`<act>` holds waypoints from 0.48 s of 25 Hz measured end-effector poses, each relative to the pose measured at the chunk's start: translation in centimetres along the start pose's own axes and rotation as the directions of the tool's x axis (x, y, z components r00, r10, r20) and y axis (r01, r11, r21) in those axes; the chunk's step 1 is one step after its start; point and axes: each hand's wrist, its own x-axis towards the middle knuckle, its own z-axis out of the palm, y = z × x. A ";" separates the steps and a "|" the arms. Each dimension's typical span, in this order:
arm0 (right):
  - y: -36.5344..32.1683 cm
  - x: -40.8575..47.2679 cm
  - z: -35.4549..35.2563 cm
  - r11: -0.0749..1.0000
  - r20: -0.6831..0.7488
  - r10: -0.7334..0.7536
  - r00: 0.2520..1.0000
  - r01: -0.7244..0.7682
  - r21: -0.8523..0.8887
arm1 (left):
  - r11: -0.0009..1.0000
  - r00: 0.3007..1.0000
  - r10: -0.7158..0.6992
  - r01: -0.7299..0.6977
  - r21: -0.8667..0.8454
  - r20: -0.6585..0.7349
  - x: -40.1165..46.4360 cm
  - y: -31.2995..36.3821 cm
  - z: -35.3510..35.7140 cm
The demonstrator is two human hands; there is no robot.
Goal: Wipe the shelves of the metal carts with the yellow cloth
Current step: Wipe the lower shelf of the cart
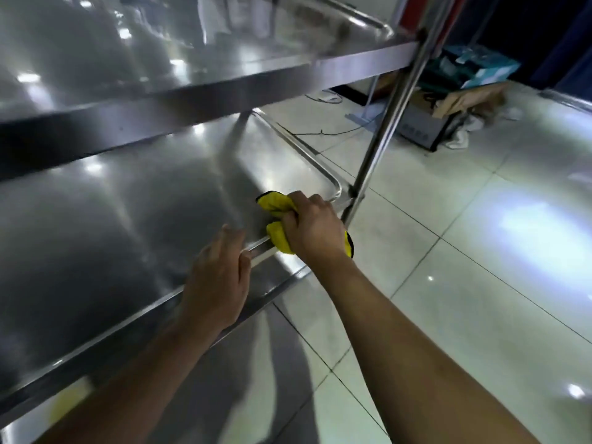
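Observation:
A shiny metal cart fills the left of the view, with an upper shelf (192, 52) and a lower shelf (112, 219). My right hand (312, 227) is closed around the bunched yellow cloth (272, 205) and presses it on the lower shelf's front right corner, at the raised rim. My left hand (217, 280) rests on the lower shelf's front rim just left of the cloth, fingers curled over the edge. Much of the cloth is hidden under my right hand.
The cart's upright post (387, 113) rises just right of my right hand. Pale tiled floor (464, 283) spreads to the right. Cardboard boxes (471, 94), a grey device (423, 129), cables and white rags lie at the back right.

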 end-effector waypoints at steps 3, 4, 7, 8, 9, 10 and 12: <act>0.6 -2.7 -9.1 0.987 -0.017 0.143 0.990 -0.142 0.077 | 0.994 0.994 0.106 -0.105 -0.038 0.025 -0.9 6.5 -5.2; 0.4 -3.6 -12.3 0.981 -0.015 0.173 0.985 -0.171 0.091 | 0.990 0.989 0.141 -0.140 -0.033 0.044 -1.4 9.1 -7.2; -0.4 -6.0 -22.3 0.957 -0.035 0.254 0.966 -0.247 0.150 | 0.964 0.965 0.254 -0.248 -0.092 0.063 -3.4 16.7 -13.8; -0.7 -6.5 -26.3 0.948 -0.050 0.285 0.957 -0.274 0.162 | 0.954 0.956 0.282 -0.272 -0.125 0.077 -3.6 19.5 -16.7; -0.9 -7.0 -29.9 0.940 -0.062 0.309 0.949 -0.295 0.170 | 0.944 0.947 0.307 -0.292 -0.153 0.091 -3.8 22.1 -19.3; -1.1 -7.2 -33.4 0.936 -0.078 0.322 0.943 -0.305 0.176 | 0.934 0.939 0.331 -0.313 -0.172 0.094 -3.9 24.5 -21.9; -1.3 -7.3 -40.2 0.926 -0.097 0.348 0.932 -0.326 0.190 | 0.922 0.928 0.358 -0.336 -0.192 0.099 -3.7 29.0 -26.7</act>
